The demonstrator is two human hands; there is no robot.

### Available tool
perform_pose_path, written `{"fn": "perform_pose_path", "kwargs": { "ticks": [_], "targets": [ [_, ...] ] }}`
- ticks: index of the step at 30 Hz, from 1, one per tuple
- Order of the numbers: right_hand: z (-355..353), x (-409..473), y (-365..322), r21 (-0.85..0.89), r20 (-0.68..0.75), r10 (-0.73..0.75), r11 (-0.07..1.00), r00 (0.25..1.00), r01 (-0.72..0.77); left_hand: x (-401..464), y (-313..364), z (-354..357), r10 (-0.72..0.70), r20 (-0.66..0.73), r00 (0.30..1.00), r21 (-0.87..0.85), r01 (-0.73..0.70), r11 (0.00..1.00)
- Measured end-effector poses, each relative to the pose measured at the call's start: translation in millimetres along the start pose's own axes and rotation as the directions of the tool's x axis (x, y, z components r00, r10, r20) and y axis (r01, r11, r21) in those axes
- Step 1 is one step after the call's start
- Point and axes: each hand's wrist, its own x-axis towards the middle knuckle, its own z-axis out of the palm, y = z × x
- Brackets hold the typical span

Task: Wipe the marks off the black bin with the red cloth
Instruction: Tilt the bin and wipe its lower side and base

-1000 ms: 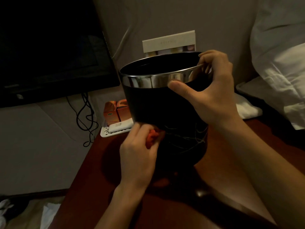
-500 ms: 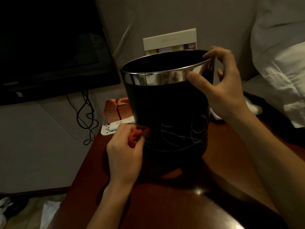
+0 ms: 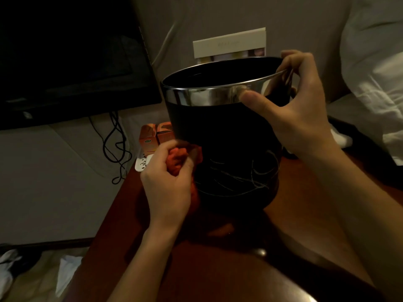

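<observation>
Forearms come in from the bottom of our view, over a glossy reddish-brown wooden table (image 3: pixel 218 269) with a rounded near edge. Our left hand (image 3: pixel 168 182) is balled around the red cloth (image 3: pixel 177 162), fingers curled tight on it, and presses the wad against the lower left wall of the black bin (image 3: pixel 218 138). Our right hand (image 3: pixel 301 110) pinches the bin's chrome rim band (image 3: pixel 202 98), thumb on the outside and fingers hooked over the lip, steadying the bin, which stands on the table and seems tipped slightly toward us.

Pale scribbled marks (image 3: pixel 239 175) loop across the lower front of the bin, just right of the cloth. They look untouched, so we judge the wiping to be barely begun: the cloth sits at the edge of the scribble and most of the lines are left to clear. Whether any marks lie on the far side we cannot tell.

Beyond the bin's left side are orange cartons (image 3: pixel 152 136) and a white power strip (image 3: pixel 141 164), with black cables (image 3: pixel 115 149) hanging below a dark television screen (image 3: pixel 72 62). A cream card box (image 3: pixel 229 45) stands behind the rim. White bedding (image 3: pixel 375 73) fills the far right, and the room is dim.
</observation>
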Motion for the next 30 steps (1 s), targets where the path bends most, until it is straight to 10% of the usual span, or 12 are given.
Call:
{"fn": "perform_pose_path", "kwargs": {
  "ticks": [12, 30],
  "targets": [
    [3.5, 0.7, 1.7, -0.019, -0.025, -0.026, 0.999, 0.999, 0.026, -2.0, 7.8, 7.8, 0.238, 0.032, 0.971, 0.156, -0.241, 0.958],
    [4.9, -0.4, 5.0, -0.027, -0.044, -0.031, 0.999, 0.999, 0.030, -4.0, -1.1, 6.8, 0.189, 0.122, 0.974, 0.145, -0.206, 0.968]
  ]
}}
